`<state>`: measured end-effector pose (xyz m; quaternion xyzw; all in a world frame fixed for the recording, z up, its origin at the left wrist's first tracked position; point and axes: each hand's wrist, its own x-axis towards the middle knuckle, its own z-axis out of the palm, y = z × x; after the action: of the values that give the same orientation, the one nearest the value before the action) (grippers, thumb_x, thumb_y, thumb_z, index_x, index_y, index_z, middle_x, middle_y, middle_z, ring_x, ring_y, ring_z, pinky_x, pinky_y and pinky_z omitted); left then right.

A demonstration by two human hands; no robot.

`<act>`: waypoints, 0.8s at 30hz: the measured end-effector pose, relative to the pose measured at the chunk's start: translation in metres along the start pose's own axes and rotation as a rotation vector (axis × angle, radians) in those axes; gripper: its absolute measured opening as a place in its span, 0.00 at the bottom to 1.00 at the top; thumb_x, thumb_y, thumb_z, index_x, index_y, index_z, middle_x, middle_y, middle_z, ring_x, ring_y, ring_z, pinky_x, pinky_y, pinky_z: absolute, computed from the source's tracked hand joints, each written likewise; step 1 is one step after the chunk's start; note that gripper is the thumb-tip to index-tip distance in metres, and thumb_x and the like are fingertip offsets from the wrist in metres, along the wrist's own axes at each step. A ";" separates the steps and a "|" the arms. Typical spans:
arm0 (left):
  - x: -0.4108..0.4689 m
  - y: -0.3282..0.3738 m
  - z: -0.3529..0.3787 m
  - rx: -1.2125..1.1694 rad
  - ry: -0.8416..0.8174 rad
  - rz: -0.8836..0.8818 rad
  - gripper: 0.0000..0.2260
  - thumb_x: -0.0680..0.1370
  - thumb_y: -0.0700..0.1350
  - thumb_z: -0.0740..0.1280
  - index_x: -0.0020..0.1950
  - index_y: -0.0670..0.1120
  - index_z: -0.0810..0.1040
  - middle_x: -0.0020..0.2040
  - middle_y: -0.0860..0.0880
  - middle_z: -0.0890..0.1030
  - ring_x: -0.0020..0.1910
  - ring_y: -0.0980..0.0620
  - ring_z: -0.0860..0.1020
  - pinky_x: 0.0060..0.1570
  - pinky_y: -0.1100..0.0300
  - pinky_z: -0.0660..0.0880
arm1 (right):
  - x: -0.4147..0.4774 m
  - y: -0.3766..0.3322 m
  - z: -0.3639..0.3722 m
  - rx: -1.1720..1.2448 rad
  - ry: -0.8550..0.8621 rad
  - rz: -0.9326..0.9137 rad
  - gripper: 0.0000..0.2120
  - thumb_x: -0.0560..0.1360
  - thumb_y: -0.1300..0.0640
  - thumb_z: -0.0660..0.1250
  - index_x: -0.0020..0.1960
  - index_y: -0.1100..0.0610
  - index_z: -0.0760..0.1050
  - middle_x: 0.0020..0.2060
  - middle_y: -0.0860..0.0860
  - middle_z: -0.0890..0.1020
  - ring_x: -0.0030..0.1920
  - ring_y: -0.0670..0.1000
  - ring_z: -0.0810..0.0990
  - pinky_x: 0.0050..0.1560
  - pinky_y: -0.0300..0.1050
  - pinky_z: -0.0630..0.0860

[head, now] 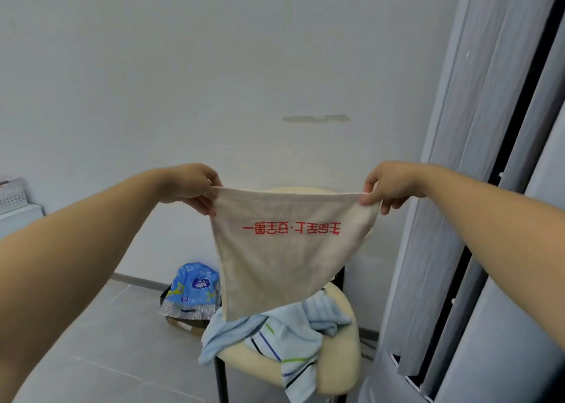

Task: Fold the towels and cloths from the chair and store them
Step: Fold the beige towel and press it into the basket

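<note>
Both hands were up in front of a white wall, the left hand (pixel 189 188) and right hand (pixel 388 188) each pinching a top corner of a cream towel (pixel 281 265), so its top edge was pulled taut between them. Red characters ran across the upper part. The towel hung in front of a cream chair (pixel 336 369), where a light blue towel (pixel 226 332) and a white striped cloth (pixel 275 341) lay heaped on the seat, spilling over the front. A blue plastic packet (pixel 195 283) sat on the grey floor left of the chair.
</note>
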<state>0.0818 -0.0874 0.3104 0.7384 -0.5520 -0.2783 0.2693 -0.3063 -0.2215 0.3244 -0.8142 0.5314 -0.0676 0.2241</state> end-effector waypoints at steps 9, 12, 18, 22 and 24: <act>0.018 -0.009 -0.010 -0.155 -0.207 -0.098 0.10 0.81 0.41 0.67 0.58 0.37 0.81 0.47 0.41 0.83 0.39 0.48 0.83 0.41 0.58 0.82 | 0.009 0.022 -0.007 0.214 -0.200 0.031 0.06 0.72 0.54 0.77 0.43 0.57 0.84 0.32 0.49 0.80 0.33 0.48 0.77 0.35 0.41 0.72; 0.035 -0.019 0.007 -0.116 -0.145 -0.123 0.08 0.81 0.41 0.68 0.56 0.36 0.81 0.47 0.41 0.85 0.41 0.46 0.85 0.43 0.57 0.83 | 0.022 0.031 0.008 0.251 -0.173 0.044 0.06 0.76 0.55 0.74 0.45 0.57 0.81 0.34 0.49 0.81 0.36 0.49 0.81 0.33 0.41 0.72; 0.067 -0.026 0.046 -0.136 0.145 -0.057 0.07 0.81 0.40 0.66 0.52 0.36 0.80 0.45 0.37 0.85 0.44 0.43 0.86 0.41 0.57 0.84 | 0.044 0.037 0.048 0.377 0.000 0.054 0.06 0.83 0.59 0.64 0.51 0.62 0.72 0.44 0.61 0.83 0.42 0.59 0.87 0.36 0.48 0.84; 0.070 -0.021 0.043 -0.061 0.374 0.096 0.08 0.82 0.44 0.66 0.51 0.40 0.81 0.46 0.42 0.85 0.43 0.47 0.85 0.47 0.53 0.82 | 0.049 0.038 0.057 0.450 0.260 -0.032 0.05 0.82 0.59 0.63 0.48 0.59 0.72 0.46 0.63 0.83 0.43 0.58 0.87 0.47 0.54 0.84; 0.061 -0.015 0.036 -0.011 0.487 0.180 0.08 0.82 0.45 0.66 0.50 0.43 0.81 0.45 0.44 0.85 0.44 0.47 0.84 0.47 0.53 0.80 | 0.044 0.037 0.056 0.469 0.362 -0.088 0.04 0.82 0.58 0.65 0.48 0.57 0.72 0.46 0.62 0.84 0.44 0.57 0.87 0.50 0.54 0.84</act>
<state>0.0805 -0.1456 0.2682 0.7303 -0.5328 -0.0703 0.4218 -0.2985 -0.2569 0.2524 -0.7373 0.4967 -0.3420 0.3044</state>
